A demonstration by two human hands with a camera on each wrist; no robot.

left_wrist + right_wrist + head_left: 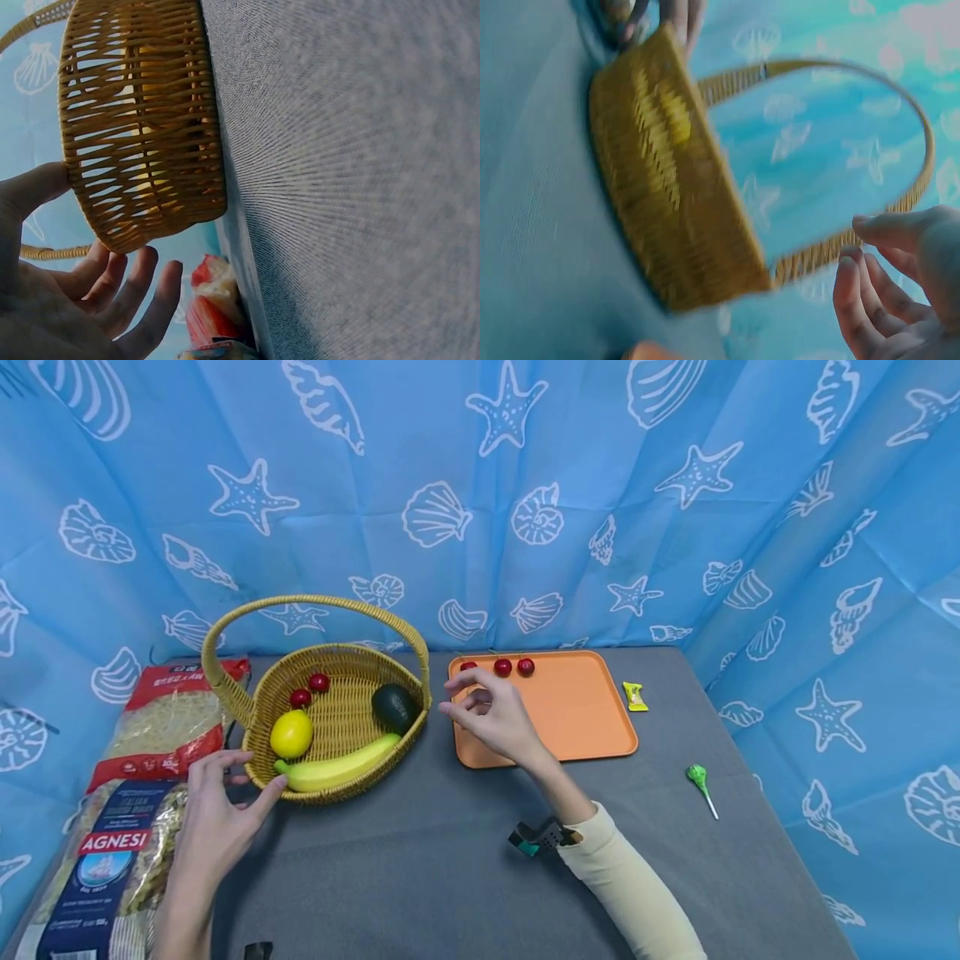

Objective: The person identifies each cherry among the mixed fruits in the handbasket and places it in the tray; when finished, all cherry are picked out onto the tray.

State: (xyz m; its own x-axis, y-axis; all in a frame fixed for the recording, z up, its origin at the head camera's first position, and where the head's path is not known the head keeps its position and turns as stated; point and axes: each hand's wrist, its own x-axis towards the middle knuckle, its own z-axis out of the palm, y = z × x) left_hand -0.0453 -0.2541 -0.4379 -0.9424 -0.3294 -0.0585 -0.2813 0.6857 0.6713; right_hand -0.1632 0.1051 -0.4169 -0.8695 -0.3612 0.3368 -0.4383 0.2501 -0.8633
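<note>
My left hand [217, 818] holds the near left rim of a wicker basket [345, 792], thumb and fingertips spread along its edge. Inside the basket lie a lemon [292, 734], a banana [341, 767], an avocado [395, 707] and two cherries [318, 682]. My right hand [495, 714] hovers over the left part of an orange tray [581, 710], its fingers loosely bent and nothing between thumb and forefinger. Three cherries [526, 667] sit along the tray's back edge, the leftmost partly hidden by that hand. The basket's handle [817, 255] appears behind the right fingertips in the right wrist view.
Left of the basket lie a red-and-clear food bag [161, 718] and an Agnesi pasta bag [105, 868]. A yellow wrapped candy [634, 697] and a green lollipop [699, 779] are right of the tray. A blue shell-print curtain [465, 577] borders the grey tabletop [405, 877].
</note>
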